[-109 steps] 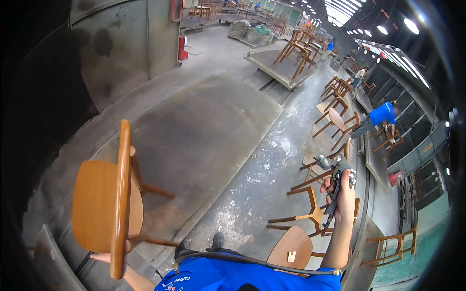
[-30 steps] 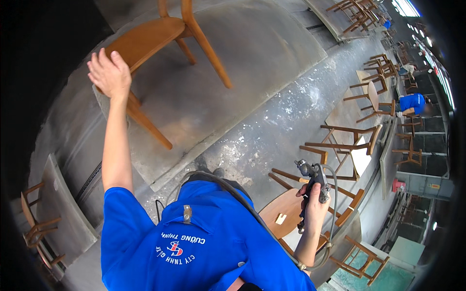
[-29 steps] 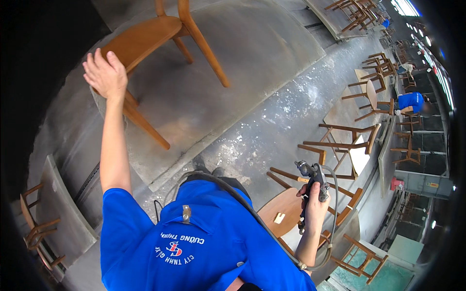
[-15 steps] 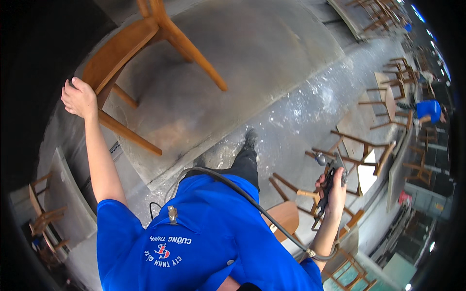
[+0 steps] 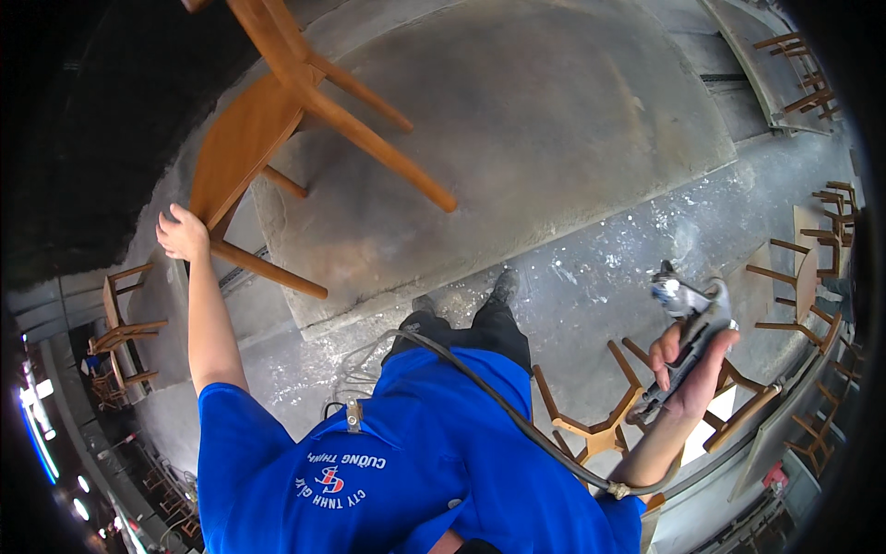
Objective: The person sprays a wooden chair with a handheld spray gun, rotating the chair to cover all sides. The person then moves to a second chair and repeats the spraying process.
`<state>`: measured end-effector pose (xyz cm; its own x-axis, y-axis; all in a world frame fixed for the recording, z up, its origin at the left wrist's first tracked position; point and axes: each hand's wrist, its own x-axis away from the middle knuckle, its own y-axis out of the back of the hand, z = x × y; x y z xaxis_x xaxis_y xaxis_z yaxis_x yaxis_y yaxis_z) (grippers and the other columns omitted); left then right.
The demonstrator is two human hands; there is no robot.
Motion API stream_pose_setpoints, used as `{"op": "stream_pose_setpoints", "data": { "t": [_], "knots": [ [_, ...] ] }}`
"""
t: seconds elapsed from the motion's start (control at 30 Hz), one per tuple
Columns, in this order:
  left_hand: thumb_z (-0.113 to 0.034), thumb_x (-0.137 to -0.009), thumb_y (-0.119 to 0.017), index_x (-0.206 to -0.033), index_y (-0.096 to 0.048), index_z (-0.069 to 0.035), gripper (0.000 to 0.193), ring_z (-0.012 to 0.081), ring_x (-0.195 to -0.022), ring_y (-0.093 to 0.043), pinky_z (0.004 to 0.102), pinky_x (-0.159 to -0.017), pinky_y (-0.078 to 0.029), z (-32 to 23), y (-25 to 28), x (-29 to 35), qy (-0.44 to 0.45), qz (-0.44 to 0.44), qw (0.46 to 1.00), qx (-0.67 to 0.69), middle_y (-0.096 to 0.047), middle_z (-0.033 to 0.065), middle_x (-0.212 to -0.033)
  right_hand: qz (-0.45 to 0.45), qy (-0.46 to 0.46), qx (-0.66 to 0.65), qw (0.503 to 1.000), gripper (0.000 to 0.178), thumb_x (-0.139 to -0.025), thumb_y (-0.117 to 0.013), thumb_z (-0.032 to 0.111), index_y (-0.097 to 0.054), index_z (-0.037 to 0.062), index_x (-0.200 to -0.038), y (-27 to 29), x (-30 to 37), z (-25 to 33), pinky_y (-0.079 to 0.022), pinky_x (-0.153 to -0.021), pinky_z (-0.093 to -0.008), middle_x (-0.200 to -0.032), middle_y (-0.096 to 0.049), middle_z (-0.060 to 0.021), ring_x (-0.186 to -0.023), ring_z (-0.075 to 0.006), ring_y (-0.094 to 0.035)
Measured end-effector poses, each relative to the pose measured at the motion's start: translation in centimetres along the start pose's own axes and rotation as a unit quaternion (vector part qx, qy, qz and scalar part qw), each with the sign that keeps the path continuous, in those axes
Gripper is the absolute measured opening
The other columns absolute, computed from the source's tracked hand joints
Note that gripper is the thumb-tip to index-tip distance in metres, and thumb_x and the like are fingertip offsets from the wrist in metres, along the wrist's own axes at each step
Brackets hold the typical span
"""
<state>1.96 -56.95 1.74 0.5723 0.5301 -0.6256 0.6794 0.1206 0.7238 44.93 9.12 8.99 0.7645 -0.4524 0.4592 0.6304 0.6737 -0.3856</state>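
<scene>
In my right hand is a metal spray gun (image 5: 690,337), with the fingers of my right hand (image 5: 699,369) wrapped round its handle. A dark hose (image 5: 517,417) runs from beside my right forearm across my blue shirt. On the left, my left hand (image 5: 185,233) is closed at the lower edge of a brown wooden chair (image 5: 247,137), part of its grip hidden behind the wood. The chair is tipped on its side over a low grey platform (image 5: 480,138), its legs pointing toward the right. The upper part of the chair runs out of view.
Bare wooden chair frames (image 5: 604,420) stand on the right, close to my right forearm. More chairs (image 5: 803,286) are farther right, and another chair (image 5: 125,319) stands at the left. The grey floor (image 5: 600,268) beside the platform is spattered with white.
My right hand has raised the spray gun and swung it outward to the right. The view has turned. My left hand stays at the edge of the chair.
</scene>
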Motion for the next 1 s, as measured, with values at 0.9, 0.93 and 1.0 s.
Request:
{"op": "stream_pose_setpoints", "data": {
  "t": [0.9, 0.93, 1.0],
  "knots": [
    [-0.039, -0.107, -0.039, -0.139, -0.051, 0.001, 0.053, 0.037, -0.141, -0.036, 0.0437, -0.117, -0.03, -1.8, 3.2, 2.0, -0.044, 0.041, 0.99, 0.131, -0.038, 0.0229, -0.151, 0.19, 0.196, -0.152, 0.95, 0.098, -0.08, -0.046, 0.084, -0.051, 0.0017, -0.132, -9.5, -12.9, -2.2, -0.048, -0.051, -0.0337, -0.066, -0.056, -0.0102, -0.045, -0.0162, -0.049],
    [-0.039, -0.107, -0.039, -0.138, -0.052, 0.002, 0.053, 0.0368, -0.14, -0.037, 0.0437, -0.117, -0.03, -1.9, 3.3, 2.1, -0.047, 0.04, 0.989, 0.134, -0.038, 0.0229, -0.151, 0.202, 0.192, -0.17, 0.945, 0.098, -0.079, -0.045, 0.085, -0.054, -0.001, -0.126, -9.8, -13.1, -2.0, -0.048, -0.052, -0.0341, -0.066, -0.056, -0.0104, -0.045, -0.0162, -0.049],
    [-0.038, -0.107, -0.04, -0.137, -0.052, 0.003, 0.053, 0.0365, -0.139, -0.038, 0.0436, -0.117, -0.03, -1.9, 3.4, 2.4, -0.039, 0.036, 0.989, 0.139, -0.039, 0.0228, -0.15, 0.164, 0.187, -0.079, 0.965, 0.094, -0.079, -0.044, 0.086, -0.055, -0.0031, -0.107, -10.8, -13.8, -1.3, -0.048, -0.053, -0.0336, -0.068, -0.055, -0.0101, -0.047, -0.0167, -0.049]
  ]
}}
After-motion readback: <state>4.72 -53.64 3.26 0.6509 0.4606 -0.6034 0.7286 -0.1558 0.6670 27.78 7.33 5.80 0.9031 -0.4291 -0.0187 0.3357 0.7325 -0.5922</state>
